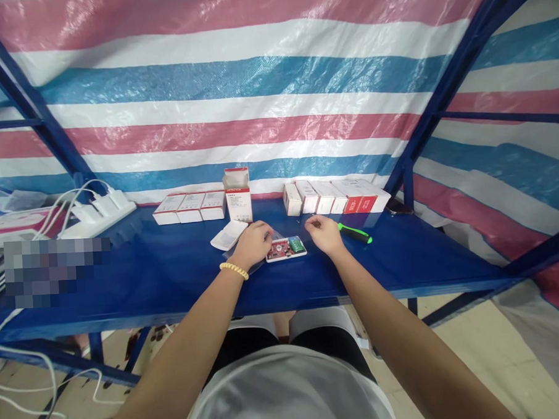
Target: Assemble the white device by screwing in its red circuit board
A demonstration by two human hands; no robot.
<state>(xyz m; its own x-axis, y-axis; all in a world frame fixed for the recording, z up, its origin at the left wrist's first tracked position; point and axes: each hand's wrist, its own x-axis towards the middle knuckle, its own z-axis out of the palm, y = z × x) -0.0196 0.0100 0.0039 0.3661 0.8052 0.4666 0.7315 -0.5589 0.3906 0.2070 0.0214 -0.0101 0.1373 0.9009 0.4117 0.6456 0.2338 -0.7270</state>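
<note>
A white tray with a red and green circuit board (287,247) lies on the blue table (171,276). My left hand (253,243) rests on its left end, fingers curled over a clear plastic bag. My right hand (324,232) hovers just right of the board, fingertips pinched together near a small dark part; what it pinches is too small to tell. A green-handled screwdriver (354,233) lies right behind my right hand. A white cover piece (229,234) lies left of my left hand.
An open white and red box (238,194) stands upright at the back. Rows of small boxes lie to its left (189,207) and right (337,196). A white power strip (99,216) with chargers and cables sits at the left. Blue frame posts flank the table.
</note>
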